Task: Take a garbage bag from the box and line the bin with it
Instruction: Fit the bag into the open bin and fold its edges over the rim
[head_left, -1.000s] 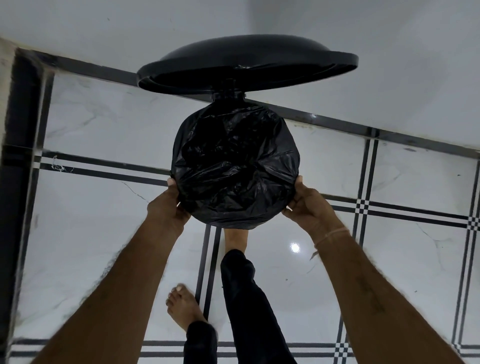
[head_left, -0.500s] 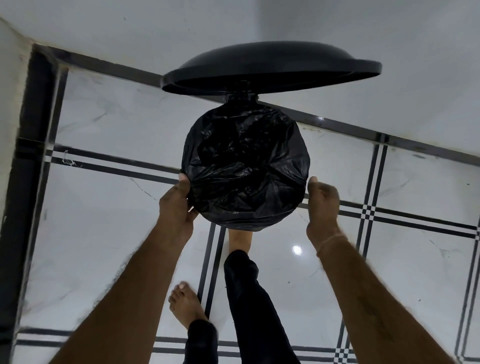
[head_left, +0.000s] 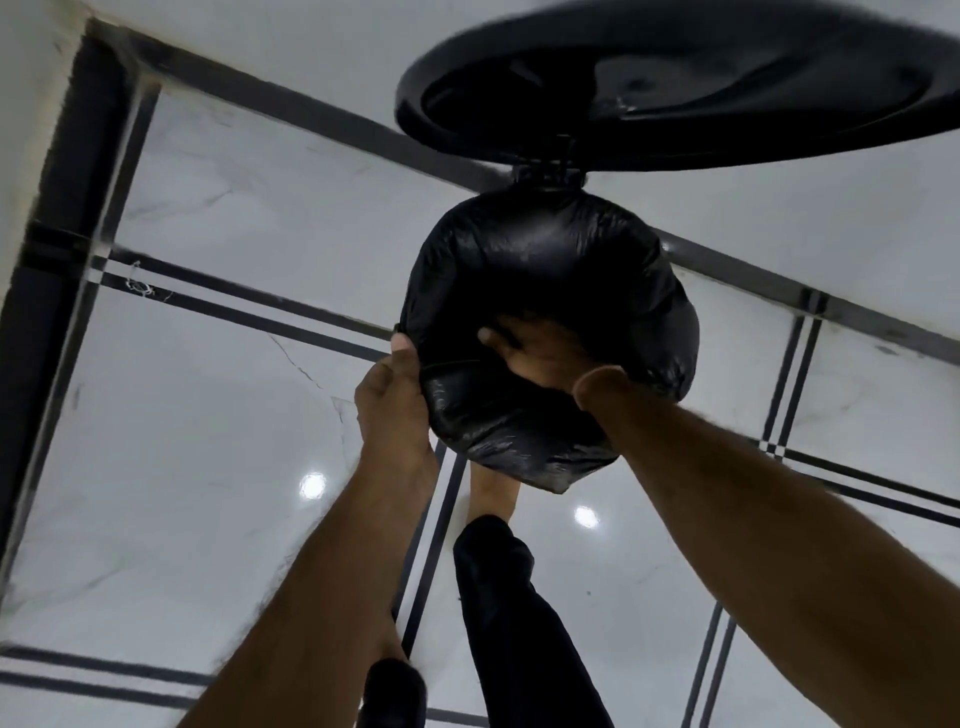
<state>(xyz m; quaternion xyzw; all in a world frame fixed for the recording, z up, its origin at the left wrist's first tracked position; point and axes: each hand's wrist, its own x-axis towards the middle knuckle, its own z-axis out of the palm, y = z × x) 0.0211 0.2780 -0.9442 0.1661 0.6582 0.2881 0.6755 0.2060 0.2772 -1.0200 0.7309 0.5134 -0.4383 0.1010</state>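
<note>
Head view: right hand (head_left: 540, 353) has moved from the rim into the bin's mouth, fingers spread flat pressing the garbage bag (head_left: 545, 270) down — left hand (head_left: 397, 395) still pinches bag over bin rim — lining nearly done, lid (head_left: 675, 88) up.

The scene is dim and cool-toned. Two round glare spots from overhead lamps shine on the glossy floor tiles (head_left: 218, 467), near the person's legs. The black garbage bag (head_left: 545, 291) loses detail in shadow. Motion blur smears the far bin lid (head_left: 675, 78), and wide-angle distortion bends the tile lines at the left edge.
</note>
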